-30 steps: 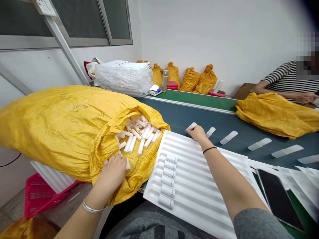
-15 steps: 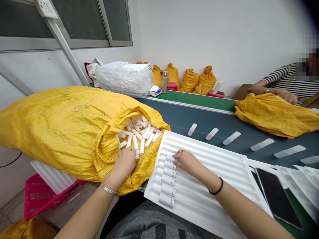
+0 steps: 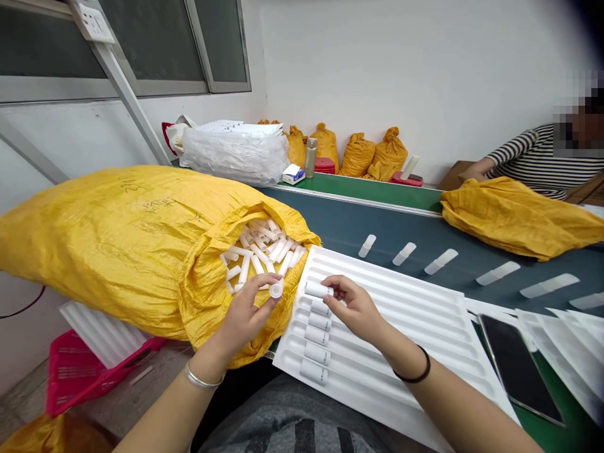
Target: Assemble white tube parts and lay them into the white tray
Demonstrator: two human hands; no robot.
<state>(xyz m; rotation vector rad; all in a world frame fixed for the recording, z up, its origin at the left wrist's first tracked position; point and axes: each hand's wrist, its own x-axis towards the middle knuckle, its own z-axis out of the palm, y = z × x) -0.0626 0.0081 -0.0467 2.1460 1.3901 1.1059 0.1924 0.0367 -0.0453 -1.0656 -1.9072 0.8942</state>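
Note:
My left hand (image 3: pixel 244 314) pinches a short white tube (image 3: pixel 276 290) between thumb and fingers, its round end turned up towards me. It hovers by the mouth of a yellow woven sack (image 3: pixel 141 251), where many loose white tubes (image 3: pixel 258 242) lie. Across from it, my right hand (image 3: pixel 356 308) grips the right end of a white cylinder (image 3: pixel 317 289) with small dark print, above the left side of a white grooved tray (image 3: pixel 401 327). Several similar printed cylinders (image 3: pixel 315 352) lie in the tray's grooves, one per groove, in a column below that hand.
A dark conveyor belt (image 3: pixel 340 220) beyond the tray carries several standing white tubes (image 3: pixel 404 253). To the right lies a phone (image 3: pixel 519 368) beside white sheets (image 3: pixel 561 352). A pink basket (image 3: pixel 75 371) stands lower left. A person in a striped top (image 3: pixel 528 151) sits behind another yellow sack (image 3: pixel 523 217).
My left hand has come out of the sack's mouth with a tube, moving right and up. My right hand has risen slightly from the top printed cylinder, now holding a cylinder.

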